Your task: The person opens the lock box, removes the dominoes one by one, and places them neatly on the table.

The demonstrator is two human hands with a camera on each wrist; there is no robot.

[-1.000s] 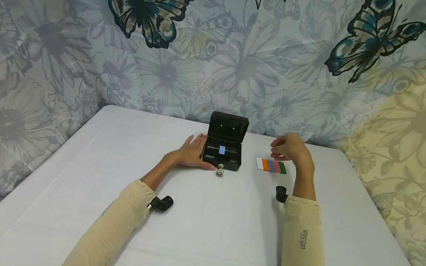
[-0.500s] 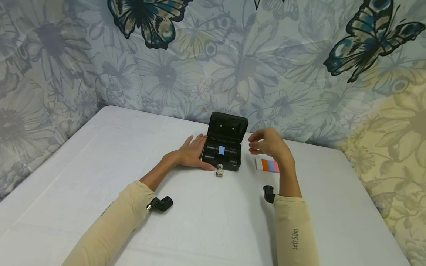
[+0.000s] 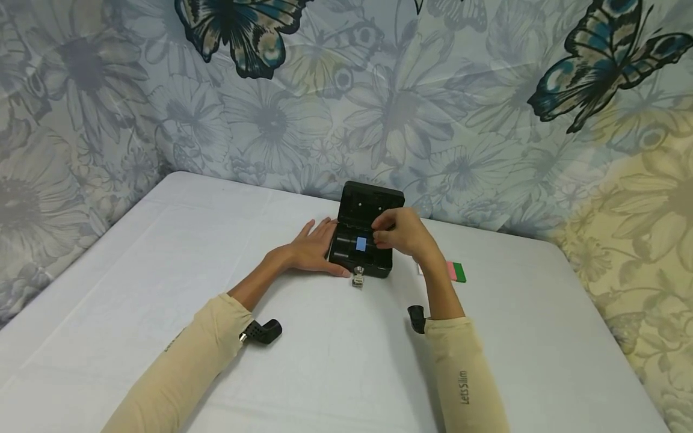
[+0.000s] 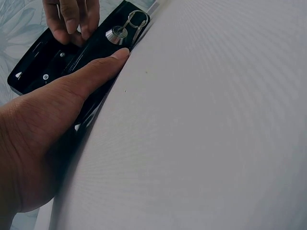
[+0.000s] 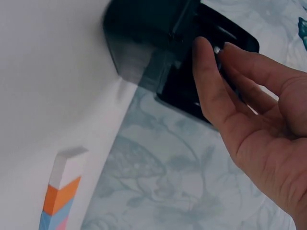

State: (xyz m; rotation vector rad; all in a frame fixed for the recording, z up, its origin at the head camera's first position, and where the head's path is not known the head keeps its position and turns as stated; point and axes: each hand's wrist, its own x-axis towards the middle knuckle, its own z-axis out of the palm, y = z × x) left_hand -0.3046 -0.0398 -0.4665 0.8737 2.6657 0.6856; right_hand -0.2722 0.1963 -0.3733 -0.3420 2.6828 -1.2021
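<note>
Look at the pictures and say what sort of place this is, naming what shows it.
Probably a makeshift recording corner in a room, not a workshop: a table under a plain white cloth, a butterfly-and-flower printed sheet hung as a backdrop, and only a few props, a small black box and coloured blocks.

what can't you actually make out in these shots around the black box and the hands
- Head view: the right hand covers the right side of the black box and most of the coloured strip row.
- Left wrist view: the left hand hides the box's near side.
- Right wrist view: the box is blurred; whether the fingertips hold anything is unclear.
</note>
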